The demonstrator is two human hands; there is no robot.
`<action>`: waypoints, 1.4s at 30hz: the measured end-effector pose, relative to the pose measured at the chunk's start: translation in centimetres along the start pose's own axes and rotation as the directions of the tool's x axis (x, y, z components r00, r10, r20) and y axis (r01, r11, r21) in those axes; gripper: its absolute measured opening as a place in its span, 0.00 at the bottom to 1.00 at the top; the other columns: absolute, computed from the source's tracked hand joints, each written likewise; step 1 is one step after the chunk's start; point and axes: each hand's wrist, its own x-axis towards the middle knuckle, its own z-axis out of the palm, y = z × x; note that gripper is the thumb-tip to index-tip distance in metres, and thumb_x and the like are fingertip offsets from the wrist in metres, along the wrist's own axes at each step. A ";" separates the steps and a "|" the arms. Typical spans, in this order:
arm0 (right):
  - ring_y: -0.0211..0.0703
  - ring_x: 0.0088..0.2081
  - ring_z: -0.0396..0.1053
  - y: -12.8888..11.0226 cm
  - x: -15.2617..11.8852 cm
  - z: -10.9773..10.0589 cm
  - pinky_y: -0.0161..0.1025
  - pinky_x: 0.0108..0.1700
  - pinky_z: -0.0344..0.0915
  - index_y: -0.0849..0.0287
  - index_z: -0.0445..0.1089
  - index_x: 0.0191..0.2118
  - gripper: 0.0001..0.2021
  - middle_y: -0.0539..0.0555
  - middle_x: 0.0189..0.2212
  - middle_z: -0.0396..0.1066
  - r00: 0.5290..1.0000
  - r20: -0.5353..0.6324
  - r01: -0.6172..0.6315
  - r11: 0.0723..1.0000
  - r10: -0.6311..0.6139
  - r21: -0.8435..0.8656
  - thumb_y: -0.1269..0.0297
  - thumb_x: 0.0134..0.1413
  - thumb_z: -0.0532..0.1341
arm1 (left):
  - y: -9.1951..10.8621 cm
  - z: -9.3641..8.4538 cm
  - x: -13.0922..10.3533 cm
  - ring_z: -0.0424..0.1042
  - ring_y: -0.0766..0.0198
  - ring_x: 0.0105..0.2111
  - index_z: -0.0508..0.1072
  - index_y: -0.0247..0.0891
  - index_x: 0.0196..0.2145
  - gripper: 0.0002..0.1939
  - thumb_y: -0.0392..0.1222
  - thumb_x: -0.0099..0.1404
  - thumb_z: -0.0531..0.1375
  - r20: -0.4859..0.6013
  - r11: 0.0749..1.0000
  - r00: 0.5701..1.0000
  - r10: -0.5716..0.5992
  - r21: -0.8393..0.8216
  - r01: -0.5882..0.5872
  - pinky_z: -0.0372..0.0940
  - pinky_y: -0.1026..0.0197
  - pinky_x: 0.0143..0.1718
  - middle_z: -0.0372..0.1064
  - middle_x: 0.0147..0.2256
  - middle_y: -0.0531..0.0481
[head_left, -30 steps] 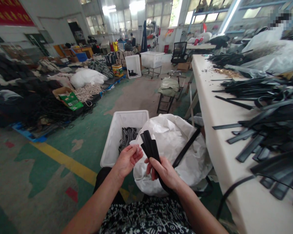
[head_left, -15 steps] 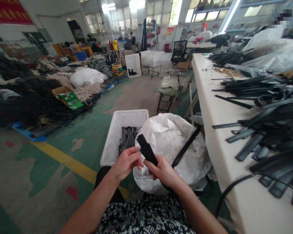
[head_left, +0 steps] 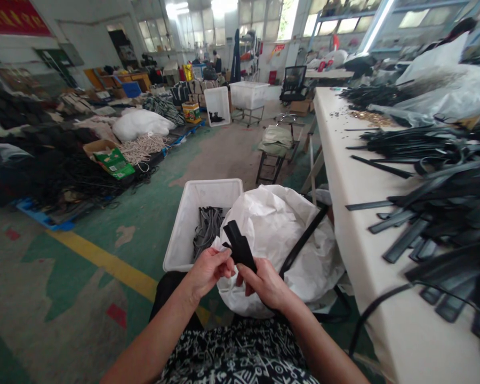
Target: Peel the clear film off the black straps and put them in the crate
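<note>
Above a white sack (head_left: 276, 213), my right hand (head_left: 264, 282) is wrapped round the lower part of some black straps (head_left: 240, 245), whose wide ends point up and to the left. My left hand (head_left: 210, 271) pinches at the left edge of these straps, where a small black end shows by its fingertips. A longer black strap (head_left: 304, 240) lies across the sack, right of my hands. Grey and black strips (head_left: 208, 226) lie in a white plastic bin (head_left: 178, 229) to the left of the sack.
At the right, a long pale table (head_left: 368, 256) carries piles of black straps (head_left: 444, 197). A stool with folded cloth (head_left: 275, 140) stands ahead. Goods and a green box (head_left: 114, 161) sit on pallets at the left. A person (head_left: 216, 62) is far back.
The small black end by my left fingertips now stands apart from the other straps. My left hand has shifted slightly down, while my right hand keeps its hold.
</note>
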 end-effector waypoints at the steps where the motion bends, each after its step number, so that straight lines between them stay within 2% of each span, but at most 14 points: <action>1: 0.34 0.20 0.66 0.0 -0.1 -0.1 0.31 0.23 0.64 0.63 0.70 0.33 0.18 0.52 0.25 0.73 1.000 -0.004 -0.001 0.999 0.001 0.055 0.54 0.60 0.51 | 0.0 0.0 0.0 0.61 0.73 0.15 0.76 0.30 0.28 0.12 0.44 0.56 0.66 -0.011 1.000 1.000 0.000 -0.023 0.000 0.63 0.66 0.25 0.67 0.17 0.52; 3: 0.35 0.22 0.68 0.3 -0.2 -0.4 0.32 0.26 0.66 0.63 0.70 0.37 0.18 0.53 0.27 0.73 0.999 -0.033 0.004 0.992 0.000 0.128 0.53 0.59 0.51 | 0.3 -0.1 -0.1 0.58 0.75 0.14 0.77 0.30 0.36 0.14 0.43 0.55 0.67 -0.040 0.995 0.999 0.001 -0.101 -0.005 0.63 0.67 0.24 0.66 0.17 0.54; 6: 0.36 0.21 0.67 0.9 -0.4 -1.0 0.33 0.26 0.65 0.63 0.70 0.40 0.17 0.52 0.24 0.72 0.994 -0.109 -0.004 0.993 0.017 0.118 0.54 0.57 0.55 | 1.0 -0.5 -0.4 0.58 0.77 0.14 0.76 0.30 0.41 0.16 0.40 0.55 0.67 -0.072 0.976 0.997 0.029 -0.215 -0.044 0.66 0.68 0.25 0.64 0.17 0.57; 9: 0.35 0.18 0.64 1.4 -0.8 -1.7 0.32 0.21 0.62 0.62 0.69 0.37 0.15 0.49 0.20 0.69 0.968 -0.246 -0.034 0.994 0.059 0.102 0.54 0.52 0.59 | 1.5 -1.3 -0.6 0.67 0.74 0.18 0.73 0.33 0.47 0.20 0.35 0.55 0.66 -0.090 0.956 0.994 0.062 -0.279 -0.085 0.70 0.66 0.33 0.70 0.22 0.55; 12: 0.34 0.16 0.61 1.2 -1.3 -2.5 0.32 0.19 0.60 0.62 0.67 0.35 0.16 0.47 0.18 0.66 0.934 -0.347 -0.038 0.989 0.085 0.140 0.52 0.49 0.60 | 1.2 -2.1 -0.3 0.74 0.69 0.24 0.73 0.34 0.46 0.16 0.32 0.59 0.63 -0.205 0.932 0.979 0.020 -0.350 -0.093 0.72 0.64 0.36 0.74 0.27 0.51; 14: 0.33 0.16 0.61 0.7 -1.6 -2.9 0.31 0.18 0.59 0.61 0.66 0.34 0.16 0.47 0.18 0.65 0.934 -0.350 -0.021 0.987 0.075 0.157 0.51 0.49 0.61 | 0.7 -2.3 0.1 0.75 0.68 0.25 0.74 0.32 0.41 0.08 0.31 0.62 0.59 -0.315 0.910 0.948 -0.048 -0.404 -0.088 0.73 0.64 0.34 0.75 0.26 0.50; 16: 0.33 0.16 0.61 0.1 -1.9 -2.9 0.31 0.18 0.60 0.61 0.66 0.34 0.16 0.47 0.18 0.66 0.943 -0.326 -0.010 0.988 0.060 0.151 0.51 0.49 0.61 | 0.2 -2.3 0.5 0.75 0.67 0.25 0.74 0.31 0.35 0.05 0.32 0.64 0.57 -0.374 0.888 0.921 -0.107 -0.453 -0.081 0.73 0.63 0.33 0.75 0.26 0.48; 19: 0.34 0.16 0.62 -0.4 -2.1 -2.4 0.31 0.18 0.60 0.61 0.66 0.34 0.14 0.48 0.18 0.66 0.964 -0.264 -0.022 0.996 0.044 0.088 0.53 0.51 0.59 | 0.0 -2.0 0.8 0.76 0.66 0.27 0.73 0.32 0.32 0.04 0.31 0.64 0.58 -0.378 0.853 0.918 -0.118 -0.512 -0.102 0.73 0.62 0.33 0.75 0.28 0.47; 24: 0.35 0.17 0.64 0.0 -2.1 -1.1 0.31 0.19 0.61 0.61 0.67 0.32 0.12 0.48 0.19 0.67 0.980 -0.195 -0.046 0.998 0.039 -0.034 0.55 0.54 0.58 | 0.6 -1.4 0.8 0.73 0.67 0.25 0.70 0.33 0.26 0.08 0.33 0.63 0.60 -0.395 0.830 0.917 -0.052 -0.528 -0.180 0.72 0.63 0.30 0.71 0.23 0.51; 30: 0.38 0.18 0.67 0.6 -1.7 -0.4 0.32 0.21 0.60 0.59 0.66 0.30 0.10 0.49 0.19 0.69 0.973 -0.230 -0.035 0.981 -0.009 -0.189 0.58 0.55 0.57 | 1.0 -1.3 0.7 0.73 0.67 0.25 0.71 0.34 0.26 0.08 0.37 0.61 0.63 -0.411 0.816 0.910 -0.049 -0.542 -0.201 0.72 0.63 0.31 0.71 0.24 0.51; 37: 0.43 0.22 0.70 0.3 -1.2 -0.1 0.34 0.24 0.59 0.58 0.67 0.30 0.10 0.52 0.20 0.71 0.968 -0.242 -0.021 0.929 -0.074 -0.370 0.58 0.55 0.56 | 1.1 -1.0 0.6 0.74 0.66 0.27 0.72 0.32 0.27 0.07 0.36 0.62 0.61 -0.432 0.817 0.900 -0.064 -0.541 -0.201 0.72 0.62 0.32 0.74 0.26 0.48; 42: 0.44 0.24 0.70 0.5 -1.0 0.1 0.35 0.25 0.58 0.58 0.68 0.32 0.11 0.53 0.21 0.72 0.963 -0.260 -0.052 0.891 -0.075 -0.452 0.57 0.56 0.55 | 0.5 -1.2 0.6 0.75 0.64 0.28 0.72 0.33 0.28 0.05 0.36 0.59 0.64 -0.402 0.831 0.915 -0.038 -0.521 -0.194 0.72 0.62 0.34 0.75 0.26 0.49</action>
